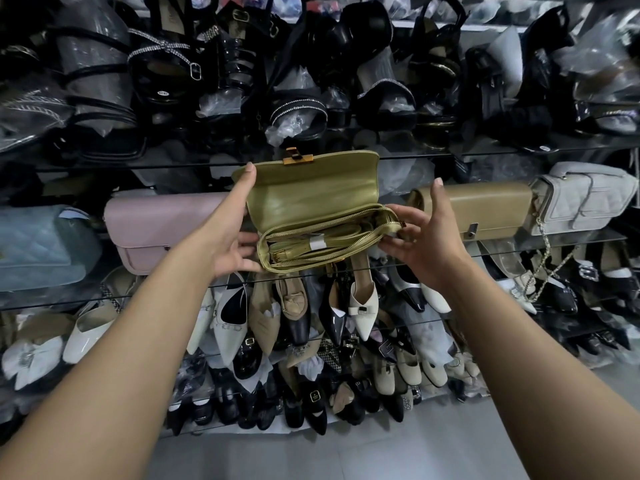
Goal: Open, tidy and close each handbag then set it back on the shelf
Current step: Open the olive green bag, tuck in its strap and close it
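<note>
Left hand (230, 237): grips olive-green leather flap handbag (311, 206), thumb on raised flap, fingers underneath.
Right hand (427, 247): fingers spread, tips touching its zip end.

The olive handbag (304, 202) is smooth leather-look with a soft sheen. Its clasp (298, 157) and zip teeth (341, 244) are gold-toned metal. The pink handbag (156, 230) looks matt, and the grey handbag (585, 199) is quilted. Glossy clear plastic wrap (93, 53) covers the black sandals (298, 109).

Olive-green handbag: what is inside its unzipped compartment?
The olive-green handbag holds a folded matching strap bound by a white paper band, buckle showing. Anything beneath the strap is covered.
</note>
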